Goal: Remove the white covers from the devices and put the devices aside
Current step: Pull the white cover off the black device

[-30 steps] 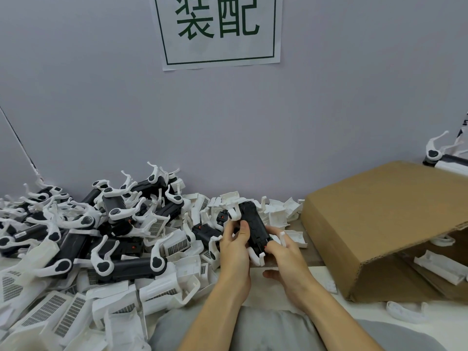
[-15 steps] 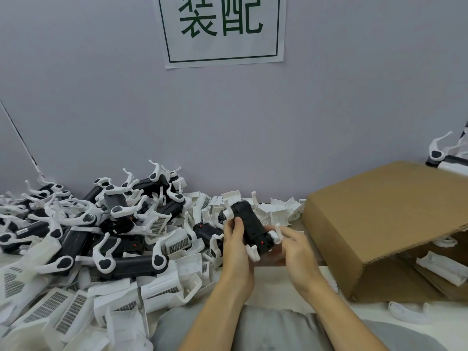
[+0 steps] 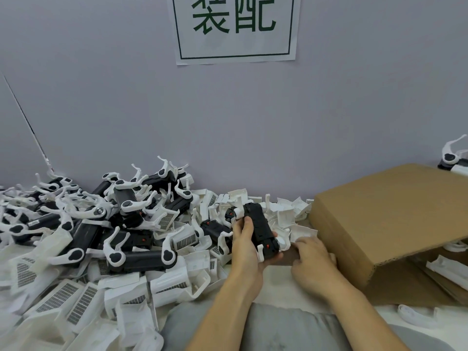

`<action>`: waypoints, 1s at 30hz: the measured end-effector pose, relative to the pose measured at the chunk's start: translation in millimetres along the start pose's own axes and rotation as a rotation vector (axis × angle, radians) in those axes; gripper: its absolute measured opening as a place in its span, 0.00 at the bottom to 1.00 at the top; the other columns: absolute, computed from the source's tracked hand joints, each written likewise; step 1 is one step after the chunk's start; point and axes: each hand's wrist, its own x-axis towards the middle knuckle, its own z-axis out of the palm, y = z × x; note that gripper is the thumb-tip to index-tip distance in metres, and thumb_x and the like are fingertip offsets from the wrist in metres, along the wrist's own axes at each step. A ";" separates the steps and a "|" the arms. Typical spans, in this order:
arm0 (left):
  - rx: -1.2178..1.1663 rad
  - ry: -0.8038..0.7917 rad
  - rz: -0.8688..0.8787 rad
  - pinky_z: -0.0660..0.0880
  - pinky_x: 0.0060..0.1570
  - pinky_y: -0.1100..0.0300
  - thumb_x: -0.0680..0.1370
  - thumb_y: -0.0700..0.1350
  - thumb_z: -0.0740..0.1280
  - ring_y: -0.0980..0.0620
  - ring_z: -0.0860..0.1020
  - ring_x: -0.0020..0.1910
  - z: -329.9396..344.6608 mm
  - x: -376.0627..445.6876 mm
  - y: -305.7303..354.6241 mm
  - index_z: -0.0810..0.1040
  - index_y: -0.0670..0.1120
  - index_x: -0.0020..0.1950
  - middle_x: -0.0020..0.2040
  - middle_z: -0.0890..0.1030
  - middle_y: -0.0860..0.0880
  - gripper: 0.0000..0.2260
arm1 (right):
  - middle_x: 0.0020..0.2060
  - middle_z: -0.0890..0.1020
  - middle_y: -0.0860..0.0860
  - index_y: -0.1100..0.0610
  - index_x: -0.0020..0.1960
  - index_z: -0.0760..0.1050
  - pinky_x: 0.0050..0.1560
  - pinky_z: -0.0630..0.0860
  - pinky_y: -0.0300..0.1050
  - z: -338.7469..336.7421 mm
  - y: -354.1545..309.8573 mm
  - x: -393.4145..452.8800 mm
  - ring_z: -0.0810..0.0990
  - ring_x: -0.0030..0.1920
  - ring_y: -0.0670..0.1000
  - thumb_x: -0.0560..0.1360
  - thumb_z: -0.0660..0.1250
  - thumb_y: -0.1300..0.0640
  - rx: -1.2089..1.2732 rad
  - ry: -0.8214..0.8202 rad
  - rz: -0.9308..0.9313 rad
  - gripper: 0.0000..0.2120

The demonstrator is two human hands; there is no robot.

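My left hand (image 3: 245, 239) grips a black device (image 3: 260, 230) mid-frame. My right hand (image 3: 312, 259), fingers loosely bent, holds nothing beside it.

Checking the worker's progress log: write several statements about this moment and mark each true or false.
1. The left hand grips a black device. True.
2. The right hand grips that same device. False: it is beside the device, by the cardboard box, and appears to hold nothing.
3. The cardboard box stands left of the hands. False: it is to their right.
4. A heap of black devices with white arms lies left of the hands. True.
5. The sign on the wall has red characters. False: they are green.
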 end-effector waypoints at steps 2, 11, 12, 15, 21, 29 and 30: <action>-0.008 0.003 -0.018 0.79 0.33 0.54 0.85 0.52 0.59 0.45 0.78 0.35 0.7 -0.3 0.6 0.74 0.46 0.62 0.41 0.80 0.41 0.12 | 0.58 0.72 0.48 0.52 0.56 0.74 0.61 0.65 0.50 -1.5 -0.7 -0.9 0.67 0.69 0.53 0.76 0.59 0.62 -0.002 0.126 -0.019 0.12; -0.090 0.089 -0.103 0.78 0.57 0.45 0.84 0.42 0.62 0.41 0.81 0.51 4.9 0.0 2.9 0.77 0.35 0.64 0.54 0.83 0.39 0.13 | 0.52 0.77 0.51 0.53 0.56 0.72 0.53 0.67 0.46 -13.8 -5.0 -7.4 0.72 0.52 0.50 0.74 0.61 0.72 0.566 0.651 -0.054 0.18; -0.053 0.081 -0.085 0.77 0.62 0.43 0.83 0.42 0.63 0.39 0.82 0.54 5.1 1.0 2.1 0.77 0.35 0.65 0.56 0.83 0.38 0.14 | 0.55 0.76 0.52 0.54 0.60 0.71 0.56 0.69 0.47 -15.7 -5.4 -6.5 0.72 0.55 0.50 0.75 0.60 0.73 0.644 0.667 -0.037 0.19; 0.042 0.052 -0.051 0.76 0.64 0.42 0.80 0.46 0.69 0.38 0.81 0.59 4.1 3.2 -1.0 0.75 0.34 0.66 0.59 0.83 0.37 0.20 | 0.60 0.77 0.53 0.56 0.68 0.71 0.66 0.72 0.57 -22.2 -6.5 -2.4 0.75 0.62 0.55 0.78 0.58 0.71 0.929 0.637 0.010 0.22; 0.247 -0.025 0.080 0.80 0.50 0.48 0.66 0.52 0.80 0.45 0.84 0.43 0.1 4.2 -7.8 0.80 0.36 0.56 0.44 0.85 0.41 0.27 | 0.64 0.78 0.52 0.53 0.72 0.70 0.68 0.73 0.55 -23.6 -5.8 1.5 0.77 0.65 0.54 0.83 0.56 0.64 1.100 0.605 0.009 0.19; 0.307 0.012 0.052 0.80 0.54 0.45 0.79 0.50 0.69 0.48 0.82 0.46 -2.4 10.4 -12.5 0.82 0.43 0.49 0.43 0.84 0.47 0.10 | 0.64 0.78 0.52 0.56 0.74 0.68 0.69 0.73 0.54 -21.3 -4.5 4.9 0.78 0.65 0.52 0.84 0.59 0.62 1.186 0.590 -0.005 0.19; 0.297 0.033 0.044 0.78 0.58 0.42 0.81 0.46 0.66 0.46 0.81 0.48 -3.0 12.0 -12.8 0.80 0.41 0.52 0.46 0.83 0.45 0.08 | 0.63 0.79 0.52 0.57 0.73 0.70 0.68 0.73 0.52 -21.0 -6.0 4.4 0.78 0.64 0.51 0.84 0.59 0.62 1.178 0.588 -0.022 0.18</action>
